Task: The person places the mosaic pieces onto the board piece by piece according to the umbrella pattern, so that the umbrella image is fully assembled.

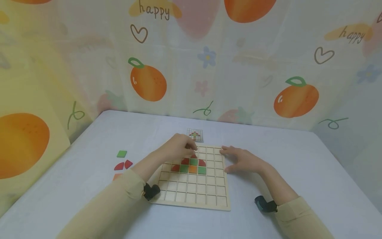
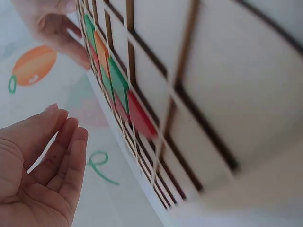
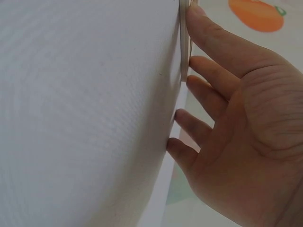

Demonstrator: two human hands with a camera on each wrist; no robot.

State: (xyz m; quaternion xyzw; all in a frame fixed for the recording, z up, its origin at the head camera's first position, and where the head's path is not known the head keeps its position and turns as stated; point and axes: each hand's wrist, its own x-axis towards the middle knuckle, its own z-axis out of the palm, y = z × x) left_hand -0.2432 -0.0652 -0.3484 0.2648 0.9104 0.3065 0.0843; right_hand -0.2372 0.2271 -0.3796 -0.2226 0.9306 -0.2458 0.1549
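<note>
A wooden grid board (image 1: 209, 190) lies on the table. Green squares (image 1: 202, 170), an orange square (image 1: 192, 169) and several red quarter-round tiles (image 1: 202, 163) sit in its cells. My left hand (image 1: 179, 146) hovers over the board's upper part, beside the topmost red tile (image 1: 194, 156). In the left wrist view its loosely bent fingers (image 2: 71, 161) and thumb show nothing between them. My right hand (image 1: 244, 161) rests at the board's right edge, fingers spread. The right wrist view shows its thumb (image 3: 203, 26) against the rim.
Left of the board lie a loose green square (image 1: 121, 154), two red quarter-round tiles (image 1: 119, 166) and an orange tile (image 1: 117, 176), partly hidden by my left sleeve. A small pattern card (image 1: 195, 135) lies behind the board. A printed curtain (image 1: 238, 66) hangs behind the table.
</note>
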